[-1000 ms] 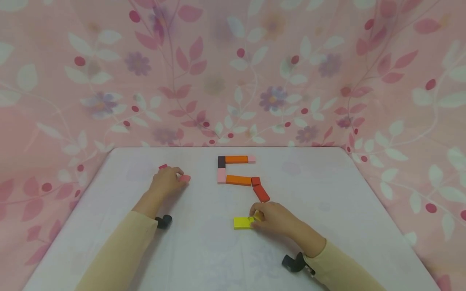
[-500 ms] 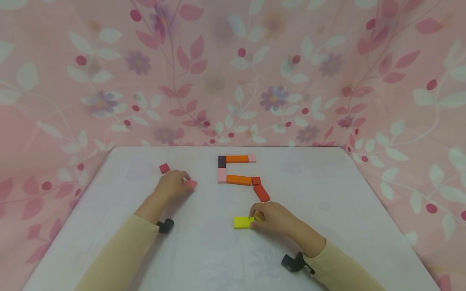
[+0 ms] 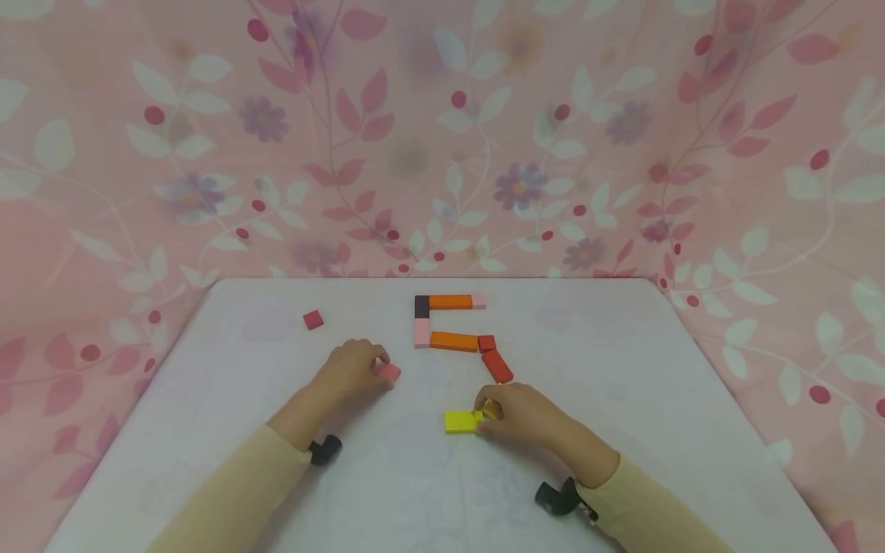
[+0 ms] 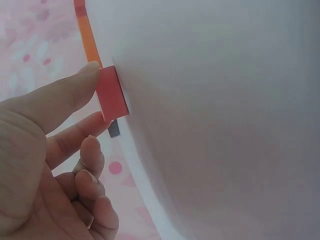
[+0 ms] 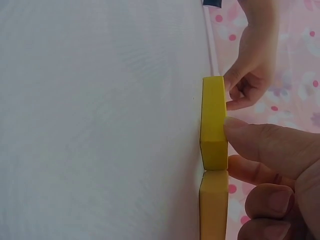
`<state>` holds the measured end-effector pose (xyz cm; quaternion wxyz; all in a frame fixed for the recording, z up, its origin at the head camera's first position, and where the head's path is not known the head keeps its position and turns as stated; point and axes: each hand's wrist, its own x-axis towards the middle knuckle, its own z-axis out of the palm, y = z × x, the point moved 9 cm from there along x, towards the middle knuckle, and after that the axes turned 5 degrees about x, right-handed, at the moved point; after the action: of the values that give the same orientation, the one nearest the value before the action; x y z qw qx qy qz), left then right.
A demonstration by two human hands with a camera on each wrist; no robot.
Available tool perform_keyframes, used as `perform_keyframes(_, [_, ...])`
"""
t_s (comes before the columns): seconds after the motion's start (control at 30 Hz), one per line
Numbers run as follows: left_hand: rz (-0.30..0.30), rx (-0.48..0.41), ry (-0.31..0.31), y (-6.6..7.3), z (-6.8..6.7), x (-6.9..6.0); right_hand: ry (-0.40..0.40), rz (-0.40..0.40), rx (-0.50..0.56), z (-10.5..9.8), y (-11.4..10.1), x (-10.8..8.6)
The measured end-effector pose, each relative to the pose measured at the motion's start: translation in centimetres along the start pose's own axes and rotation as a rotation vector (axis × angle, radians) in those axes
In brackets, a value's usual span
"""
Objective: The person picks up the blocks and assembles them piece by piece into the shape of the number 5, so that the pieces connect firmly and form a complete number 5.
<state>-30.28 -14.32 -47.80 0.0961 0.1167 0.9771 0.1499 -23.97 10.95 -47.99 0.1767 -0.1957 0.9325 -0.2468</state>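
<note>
My left hand pinches a pinkish-red block between thumb and forefinger, left of the middle of the table. The other fingers curl loosely in the left wrist view. My right hand pinches the right end of a bright yellow block. In the right wrist view, an amber block touches the end of the yellow block; from the head it lies mostly hidden behind my fingers. Just beyond the right hand lies a red rectangular block, with a small red block at its far end.
A black block, a pale pink block, a back orange block with a small pink block and a front orange block continue the line. A loose crimson block lies left on the white table.
My left hand has carried the pinkish-red block rightward and nearer, uncovering the crimson block behind it. The right hand and the yellow block have stayed in place.
</note>
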Motion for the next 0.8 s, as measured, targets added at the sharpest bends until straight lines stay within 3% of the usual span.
perform_keyframes(0.23, [0.002, -0.013, -0.001, 1.0, 0.6, -0.7, -0.003, 0.001, 0.001, 0.0, 0.0, 0.1])
perform_keyframes(0.4, [0.046, 0.000, 0.002, 1.8, 0.8, -1.0, -0.012, 0.006, 0.009, 0.1, 0.0, 0.0])
perform_keyframes(0.8, [0.088, 0.044, -0.051, 3.2, 1.5, -1.0, -0.015, -0.009, 0.002, 0.0, -0.2, -0.1])
